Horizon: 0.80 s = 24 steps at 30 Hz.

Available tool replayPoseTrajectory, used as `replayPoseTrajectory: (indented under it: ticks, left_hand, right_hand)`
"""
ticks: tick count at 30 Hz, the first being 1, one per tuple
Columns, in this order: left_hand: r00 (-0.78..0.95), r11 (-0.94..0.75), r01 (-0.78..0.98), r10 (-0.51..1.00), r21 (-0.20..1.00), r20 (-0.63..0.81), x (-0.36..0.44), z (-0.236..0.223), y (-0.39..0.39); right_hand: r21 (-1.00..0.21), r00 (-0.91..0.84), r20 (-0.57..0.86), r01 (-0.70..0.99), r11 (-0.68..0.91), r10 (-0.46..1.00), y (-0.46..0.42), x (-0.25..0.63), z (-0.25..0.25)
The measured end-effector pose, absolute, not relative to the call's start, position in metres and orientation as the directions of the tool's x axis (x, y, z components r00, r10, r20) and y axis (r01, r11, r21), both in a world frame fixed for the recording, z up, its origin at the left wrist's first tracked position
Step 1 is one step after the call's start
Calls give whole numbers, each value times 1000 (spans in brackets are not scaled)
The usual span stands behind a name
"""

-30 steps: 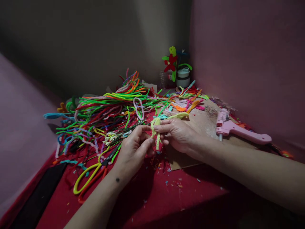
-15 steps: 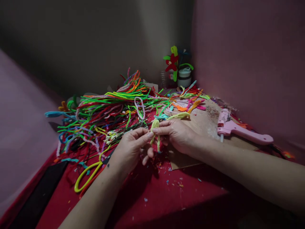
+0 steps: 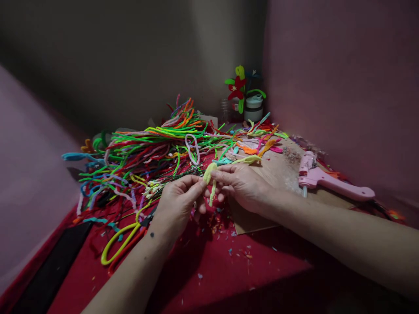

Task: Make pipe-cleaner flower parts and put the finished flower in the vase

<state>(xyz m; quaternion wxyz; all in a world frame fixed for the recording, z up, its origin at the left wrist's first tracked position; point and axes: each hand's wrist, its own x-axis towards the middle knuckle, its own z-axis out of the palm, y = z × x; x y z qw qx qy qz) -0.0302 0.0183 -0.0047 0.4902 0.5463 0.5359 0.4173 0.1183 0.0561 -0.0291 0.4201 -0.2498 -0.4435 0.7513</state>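
On my feed I get a pink glue gun (image 3: 322, 175) well right of the fingers (image 3: 196, 188), a lidded jar (image 3: 253, 109) far beyond them, red flower (image 3: 236, 88) just left of the jar. I see scissors (image 3: 113, 239), yellow and red handles, left of the fingers, black strip (image 3: 54, 266) farther left, red cloth (image 3: 225, 279) below.

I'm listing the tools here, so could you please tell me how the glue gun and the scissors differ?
The glue gun is mostly pink; the scissors have yellow and red handles. The glue gun lies unobstructed on the right; the scissors, on the left, are partly behind the left hand. Neither is held.
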Motion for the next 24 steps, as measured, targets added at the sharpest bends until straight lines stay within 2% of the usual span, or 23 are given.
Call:
replayPoseTrajectory:
  ticks: [4, 6, 8, 15, 20, 24]
  left_hand:
    - [-31, -10, 178, 999, 984, 16, -33, -4, 20]
    - [-69, -7, 168, 997, 986, 19, -33, -2, 20]
    - [-81, 4, 170, 997, 985, 10, -32, 0, 20]
    - [-56, 6, 172, 998, 985, 4, -31, 2, 19]
    - [-48, -24, 213, 998, 977, 35, -29, 3, 17]
    - [-28, -21, 200, 999, 980, 27, -27, 3, 16]
  right_hand:
    - [-914, -568, -110, -265, -309, 815, 51, 120, -24]
    - [-936, -550, -162, -178, -304, 819, 48, 121, -21]
    - [-943, -537, -164, -160, -292, 827, 46, 121, -19]
    - [-934, -538, -22, -289, -209, 843, 49, 118, -24]
    - [-916, -459, 57, -376, -136, 887, 51, 120, -23]
    - [-887, -354, 189, -461, 5, 916, 52, 120, -20]
